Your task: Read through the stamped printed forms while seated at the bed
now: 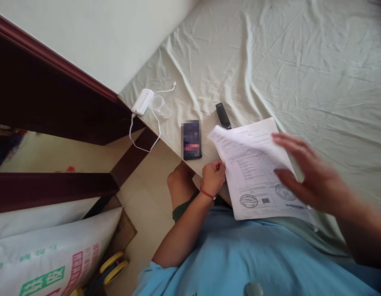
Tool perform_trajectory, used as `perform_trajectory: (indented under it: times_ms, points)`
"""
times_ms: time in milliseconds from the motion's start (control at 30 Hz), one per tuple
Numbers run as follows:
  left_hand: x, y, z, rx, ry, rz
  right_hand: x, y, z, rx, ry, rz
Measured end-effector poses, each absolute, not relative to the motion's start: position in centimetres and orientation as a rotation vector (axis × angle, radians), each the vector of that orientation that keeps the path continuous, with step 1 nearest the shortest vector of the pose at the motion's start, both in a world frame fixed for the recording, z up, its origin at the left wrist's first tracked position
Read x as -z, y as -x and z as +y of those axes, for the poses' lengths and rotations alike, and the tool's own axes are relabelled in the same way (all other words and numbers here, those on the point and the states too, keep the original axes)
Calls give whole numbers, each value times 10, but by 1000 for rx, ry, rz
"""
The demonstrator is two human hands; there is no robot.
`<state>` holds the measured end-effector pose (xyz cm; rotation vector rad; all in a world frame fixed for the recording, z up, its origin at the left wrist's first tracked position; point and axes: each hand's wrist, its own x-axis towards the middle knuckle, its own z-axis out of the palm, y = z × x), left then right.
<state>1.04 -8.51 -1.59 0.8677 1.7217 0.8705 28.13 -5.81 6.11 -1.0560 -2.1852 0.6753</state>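
Printed papers (255,164) with round stamps near the bottom lie at the edge of the bed, close to my body. The top sheet is lifted and curls over, its upper left corner raised. At the papers' left edge my left hand (214,176), a red string on its wrist, is closed with its fingertips on the margin. My right hand (313,176) is smeared by motion over the right side, thumb and fingers apart. A black stapler (222,116) rests just beyond the papers' top edge. Left of them lies a phone (192,139) with a blurred-out screen.
A wrinkled pale green sheet (319,74) covers the bed. A white adapter (143,102) with a cable and a clear plastic cup (159,105) sit at the left corner, the cable hanging over the edge. A printed white sack (54,255) stands at lower left, yellow-handled scissors (114,267) beside it.
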Motion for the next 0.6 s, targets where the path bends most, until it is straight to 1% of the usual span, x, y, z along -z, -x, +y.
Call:
perform_trajectory:
  times_ms: [67,167,233,400,600]
  points:
    - [18,-14,-83,-876,-849,1711,-49,-299,-41,-761,1357,-1957]
    - [17,-15,-84,-906,-876,1708,-29,-314,-16,-937,1635,-1742]
    - [15,-14,-86,-904,-912,1713,-20,-314,-2,-889,1744,-1778]
    - [13,-10,-89,-914,-964,1678,-15,-293,18,-762,1851,-1931]
    - [11,-7,-94,-969,-928,1582,-7,-284,25,-775,1900,-1951]
